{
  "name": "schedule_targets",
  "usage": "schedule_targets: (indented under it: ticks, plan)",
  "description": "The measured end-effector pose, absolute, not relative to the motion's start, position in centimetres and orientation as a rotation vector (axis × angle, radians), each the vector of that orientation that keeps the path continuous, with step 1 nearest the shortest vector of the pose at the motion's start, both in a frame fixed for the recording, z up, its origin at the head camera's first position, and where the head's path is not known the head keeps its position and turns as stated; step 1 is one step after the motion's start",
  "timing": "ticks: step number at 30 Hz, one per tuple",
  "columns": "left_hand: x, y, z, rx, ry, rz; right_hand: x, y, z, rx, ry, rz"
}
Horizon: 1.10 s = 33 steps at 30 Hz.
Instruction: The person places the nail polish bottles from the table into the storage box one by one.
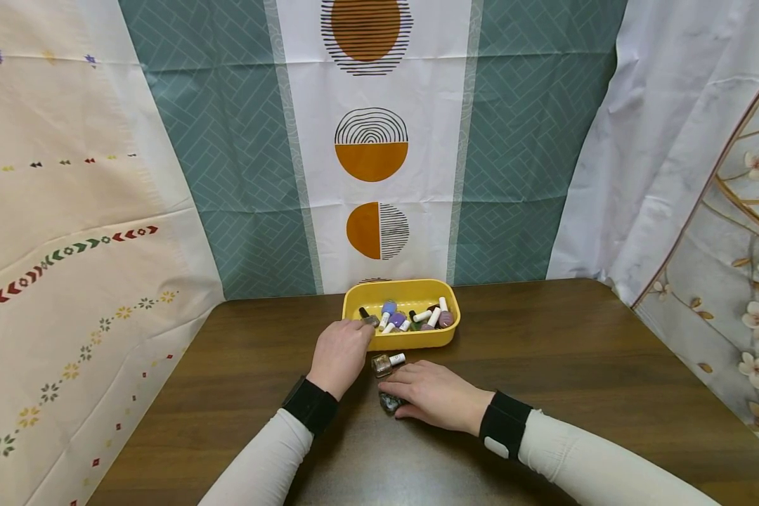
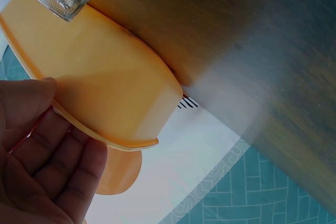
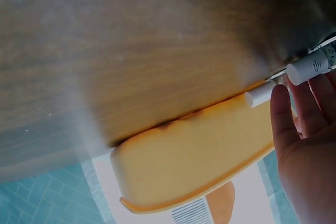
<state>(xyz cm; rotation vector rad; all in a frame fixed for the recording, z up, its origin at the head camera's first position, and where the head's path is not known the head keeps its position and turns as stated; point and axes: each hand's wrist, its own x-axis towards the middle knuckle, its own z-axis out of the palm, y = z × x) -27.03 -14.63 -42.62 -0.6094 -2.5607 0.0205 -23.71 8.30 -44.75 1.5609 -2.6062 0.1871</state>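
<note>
A yellow plastic basket (image 1: pixel 411 342) holds several nail polish bottles in mixed colours. At its front left, my left hand (image 1: pixel 341 355) grips the rim, thumb outside and fingers behind the edge, as the left wrist view (image 2: pixel 50 166) shows. My right hand (image 1: pixel 439 397) has thumb and fingers around a dark glittery nail polish bottle (image 1: pixel 390 403) low over the table; its white cap (image 3: pixel 307 67) shows in the right wrist view. Between the hands, a gold-brown glitter nail polish bottle (image 1: pixel 382 365) with a white cap lies on its side before the basket.
The brown wooden table (image 1: pixel 582 365) extends to both sides of the basket. Patterned curtains (image 1: pixel 386 176) hang along its back edge and on the left and right.
</note>
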Motion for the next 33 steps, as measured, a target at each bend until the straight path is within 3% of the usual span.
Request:
schedule_targets:
  ticks: [33]
  plan:
    - [-27.10, -14.59, -42.62, -0.599, -2.587, 0.017, -23.71, 7.71, -44.53, 1.513, -2.644, 0.139]
